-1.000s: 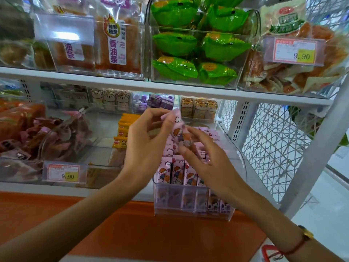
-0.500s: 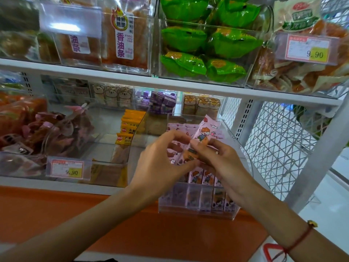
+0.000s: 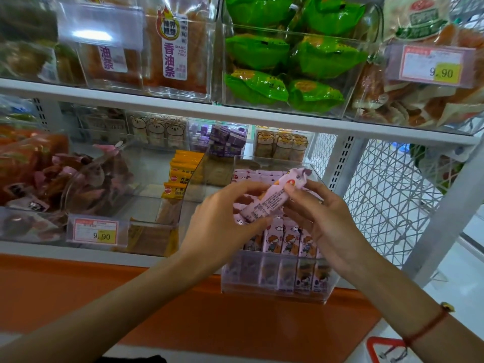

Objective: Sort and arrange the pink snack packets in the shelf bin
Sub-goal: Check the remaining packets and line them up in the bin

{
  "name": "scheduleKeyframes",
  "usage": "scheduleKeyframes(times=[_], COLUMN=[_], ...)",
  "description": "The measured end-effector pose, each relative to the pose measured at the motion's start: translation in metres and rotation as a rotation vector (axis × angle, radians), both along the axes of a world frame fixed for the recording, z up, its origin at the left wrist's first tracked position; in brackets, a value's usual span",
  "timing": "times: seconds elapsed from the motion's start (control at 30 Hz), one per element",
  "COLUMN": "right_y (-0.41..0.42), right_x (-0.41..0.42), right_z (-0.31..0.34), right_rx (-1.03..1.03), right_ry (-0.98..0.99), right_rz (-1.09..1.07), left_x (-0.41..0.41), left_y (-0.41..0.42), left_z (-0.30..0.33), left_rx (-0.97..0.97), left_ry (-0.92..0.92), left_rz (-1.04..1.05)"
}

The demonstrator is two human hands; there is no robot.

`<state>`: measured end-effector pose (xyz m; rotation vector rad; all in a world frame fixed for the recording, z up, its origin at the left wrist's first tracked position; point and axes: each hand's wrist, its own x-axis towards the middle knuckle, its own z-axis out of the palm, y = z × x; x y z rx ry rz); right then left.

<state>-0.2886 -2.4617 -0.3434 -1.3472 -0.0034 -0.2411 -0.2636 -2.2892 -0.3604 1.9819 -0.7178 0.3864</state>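
Pink wrappers fill most of the clear shelf bin [image 3: 277,289] at the front of the lower shelf; I see a row of pink snack packets [image 3: 284,241] standing upright along the bin's near wall, cartoon faces forward, with more lying flatter behind them toward the back; that front row looks sorted, so I judge the job well under way but not finished. One loose packet [image 3: 269,197] is out of the row, held tilted above the bin with its printed back toward me; my left hand [image 3: 222,218] pinches its lower end, thumb and fingers curled round it; my right hand [image 3: 324,216] pinches the upper end near the crimped seal, so each grip is closed on the same packet. What is left, as I read it: turn this packet face forward, slot it upright among the others, then square up the flatter ones behind; how many of those need work I cannot tell, since my hands cover the middle of the bin.
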Motion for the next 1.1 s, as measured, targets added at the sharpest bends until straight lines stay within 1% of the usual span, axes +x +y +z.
scheduleKeyframes(times=[0.07,0.1,0.17,0.2,0.23,0.33,0.47,0.53,0.63,0.7,0.77,0.83,0.93,1.0,1.1], right_y=[0.002,0.005,0.012,0.017,0.021,0.026,0.023,0.022,0.019,0.015,0.009,0.005,0.001,0.000,-0.003], right_x=[-0.001,-0.003,-0.009,-0.011,-0.014,-0.019,-0.023,-0.024,-0.022,-0.020,-0.017,-0.015,-0.013,-0.012,-0.012], right_z=[0.000,0.000,0.002,0.003,0.002,0.004,0.008,0.010,0.013,0.015,0.016,0.016,0.015,0.014,0.012], right_rx=[-0.080,-0.168,-0.415,-0.510,-0.560,-0.596,-0.671,-0.664,-0.587,-0.545,-0.455,-0.331,-0.206,-0.147,-0.132], right_ry=[-0.026,-0.068,-0.227,-0.317,-0.390,-0.491,-0.505,-0.512,-0.471,-0.396,-0.266,-0.138,-0.011,0.034,0.057], right_rz=[-0.043,-0.096,-0.210,-0.234,-0.243,-0.266,-0.244,-0.217,-0.185,-0.159,-0.105,-0.056,-0.028,0.000,-0.002], left_x=[0.001,0.002,0.000,0.000,0.000,0.000,0.000,0.004,0.008,0.008,0.007,0.006,0.004,0.005,0.007], left_y=[0.000,-0.001,-0.002,-0.003,-0.003,-0.003,-0.001,0.002,0.007,0.006,0.004,0.003,0.003,0.003,0.001], left_z=[-0.002,-0.003,-0.002,0.000,0.001,0.002,0.002,0.003,0.006,0.007,0.009,0.012,0.015,0.015,0.013], left_rx=[0.005,0.011,0.007,-0.019,-0.057,-0.154,-0.227,-0.249,-0.286,-0.330,-0.364,-0.338,-0.258,-0.220,-0.197], left_ry=[-0.002,-0.015,-0.081,-0.115,-0.136,-0.131,-0.055,0.007,0.126,0.230,0.377,0.520,0.689,0.746,0.772], left_rz=[0.014,0.025,0.044,0.039,0.022,-0.055,-0.170,-0.210,-0.266,-0.273,-0.239,-0.238,-0.317,-0.321,-0.317])
